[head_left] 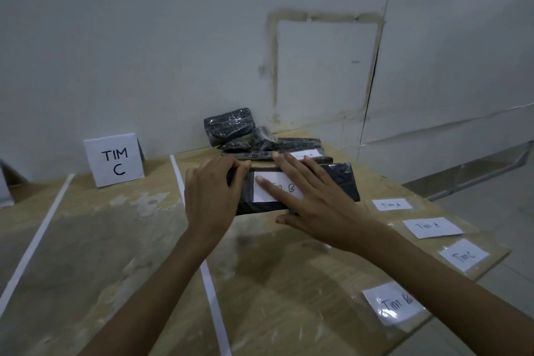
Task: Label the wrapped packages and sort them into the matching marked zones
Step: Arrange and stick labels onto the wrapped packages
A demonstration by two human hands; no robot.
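A flat black wrapped package [341, 179] lies on the wooden table, with a white "Tim B" label [284, 188] on its top. My left hand [211, 196] grips the package's left end, fingers curled over the far edge. My right hand [315, 199] lies flat on the package with straight spread fingers, the index finger pressing across the label. Behind it a pile of black wrapped packages [231, 124] leans by the wall; one of them [300, 144] carries a "Tim A" label.
A folded "TIM C" sign [114, 160] stands at the back left between white tape lines [34, 243]. Another tape line [211, 289] runs under my left arm. Loose labels lie along the right edge: "Tim A" [391, 204], "Tim A" [432, 227], "Tim C" [463, 254], "Tim B" [393, 302].
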